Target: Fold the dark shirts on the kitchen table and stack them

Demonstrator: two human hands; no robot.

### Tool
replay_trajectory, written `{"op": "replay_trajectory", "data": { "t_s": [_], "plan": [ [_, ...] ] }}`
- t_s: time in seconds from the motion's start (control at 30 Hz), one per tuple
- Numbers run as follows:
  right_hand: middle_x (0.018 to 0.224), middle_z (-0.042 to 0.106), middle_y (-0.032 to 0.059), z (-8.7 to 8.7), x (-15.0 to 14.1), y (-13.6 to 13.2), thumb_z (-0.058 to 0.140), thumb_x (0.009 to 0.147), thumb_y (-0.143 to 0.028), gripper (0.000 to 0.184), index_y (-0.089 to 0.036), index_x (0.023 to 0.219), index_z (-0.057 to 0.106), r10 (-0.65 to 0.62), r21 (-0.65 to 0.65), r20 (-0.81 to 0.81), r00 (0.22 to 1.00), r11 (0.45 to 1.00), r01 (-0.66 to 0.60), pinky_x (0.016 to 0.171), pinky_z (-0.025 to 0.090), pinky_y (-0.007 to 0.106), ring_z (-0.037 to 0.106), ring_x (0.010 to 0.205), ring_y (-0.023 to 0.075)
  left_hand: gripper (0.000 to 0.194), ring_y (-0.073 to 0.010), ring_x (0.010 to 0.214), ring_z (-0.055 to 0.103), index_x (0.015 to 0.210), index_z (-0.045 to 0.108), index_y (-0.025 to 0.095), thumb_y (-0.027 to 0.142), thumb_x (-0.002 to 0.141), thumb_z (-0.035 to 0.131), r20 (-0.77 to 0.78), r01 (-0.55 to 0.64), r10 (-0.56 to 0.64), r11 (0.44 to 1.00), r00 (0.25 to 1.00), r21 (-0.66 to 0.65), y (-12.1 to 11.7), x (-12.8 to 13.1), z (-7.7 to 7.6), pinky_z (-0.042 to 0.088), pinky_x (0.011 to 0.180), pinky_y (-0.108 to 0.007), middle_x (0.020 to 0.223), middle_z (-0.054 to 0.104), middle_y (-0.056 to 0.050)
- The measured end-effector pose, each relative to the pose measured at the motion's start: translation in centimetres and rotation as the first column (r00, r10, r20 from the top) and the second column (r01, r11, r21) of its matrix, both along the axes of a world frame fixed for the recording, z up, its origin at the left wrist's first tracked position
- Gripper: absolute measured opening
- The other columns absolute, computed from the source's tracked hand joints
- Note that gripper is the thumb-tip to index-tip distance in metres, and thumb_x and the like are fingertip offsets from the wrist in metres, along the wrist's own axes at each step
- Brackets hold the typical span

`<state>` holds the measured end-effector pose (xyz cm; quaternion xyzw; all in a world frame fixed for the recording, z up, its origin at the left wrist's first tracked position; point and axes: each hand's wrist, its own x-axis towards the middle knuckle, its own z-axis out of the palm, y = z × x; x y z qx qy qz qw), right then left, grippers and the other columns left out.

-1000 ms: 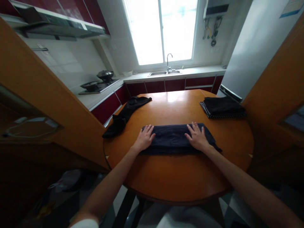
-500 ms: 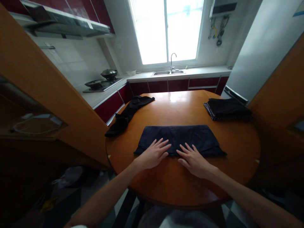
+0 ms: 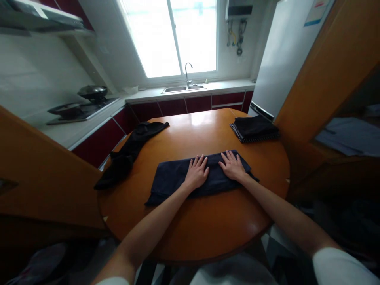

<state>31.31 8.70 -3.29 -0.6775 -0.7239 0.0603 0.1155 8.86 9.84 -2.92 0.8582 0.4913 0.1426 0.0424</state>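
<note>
A navy blue garment (image 3: 169, 178), folded into a wide flat strip, lies on the round wooden table (image 3: 204, 233) in front of me. My left hand (image 3: 197, 173) rests palm down on its middle, fingers stretched out. Flat on its right part lies my right hand (image 3: 232, 165), with the fingers spread. Neither hand grips the cloth. The garment sits slightly turned, its right end farther from me than its left. What kind of garment it is, I cannot tell.
A crumpled black garment (image 3: 130, 154) lies along the table's left edge. At the back right is a folded stack of black cloth (image 3: 255, 127). Beyond stand a counter with a sink (image 3: 175, 89), a stove with pans (image 3: 92, 92), and a fridge (image 3: 279, 55).
Both hands have slid forward over the navy garment, the right one also outward. The garment has turned slightly, its right end going away from me. My view has swung to the right.
</note>
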Motion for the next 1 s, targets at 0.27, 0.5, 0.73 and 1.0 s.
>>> {"op": "replay_trajectory", "data": {
  "t_s": [0.27,0.5,0.73,1.0],
  "plan": [
    [0.153,0.046,0.0203,0.0,5.7,0.3,0.047,0.097,-0.038,0.059,-0.006,0.147,0.049,-0.188,0.040,-0.154,0.970,0.980,0.196,0.119,0.028,0.041,0.040,0.144,0.0283,0.065,-0.0346,0.156,0.006,0.157,0.036,0.026,0.053,0.098,0.045,0.023,0.076,-0.075,0.993,0.997,-0.086,-2.6,0.6,1.0,0.006,0.123,-0.060,0.167,0.022,-0.006],
    [0.109,0.074,0.0191,3.5,6.8,0.7,0.074,0.078,-0.026,0.040,-0.006,0.112,0.070,-0.349,-0.176,-0.440,0.827,0.937,0.302,0.088,0.054,0.037,0.070,0.101,0.0299,0.060,-0.0332,0.155,0.010,0.156,0.038,0.027,0.050,0.101,0.043,-0.032,0.219,-0.222,0.972,0.974,-0.080,-6.1,0.9,1.3,0.002,0.122,-0.062,0.167,0.022,-0.007],
    [0.080,0.076,0.0098,5.9,8.5,0.1,0.084,0.067,-0.024,0.023,-0.015,0.084,0.070,-0.514,-0.574,-0.729,0.452,0.819,0.004,0.055,0.055,0.025,0.072,0.071,0.0221,0.060,-0.0295,0.155,0.014,0.156,0.036,0.023,0.048,0.101,0.041,0.011,0.271,-0.271,0.959,0.962,-0.086,-6.3,0.6,1.6,0.002,0.125,-0.056,0.165,0.029,-0.008],
    [0.089,0.077,0.0071,9.5,7.0,-0.8,0.072,0.070,-0.017,0.037,-0.018,0.106,0.067,-0.383,-0.441,-0.887,0.259,0.870,-0.222,0.069,0.061,0.029,0.074,0.075,0.0212,0.080,-0.0316,0.154,0.017,0.158,0.031,0.018,0.045,0.089,0.062,0.257,0.288,-0.233,0.936,0.938,-0.203,-5.3,0.4,1.9,0.006,0.125,-0.054,0.165,0.028,-0.014]
  ]
}}
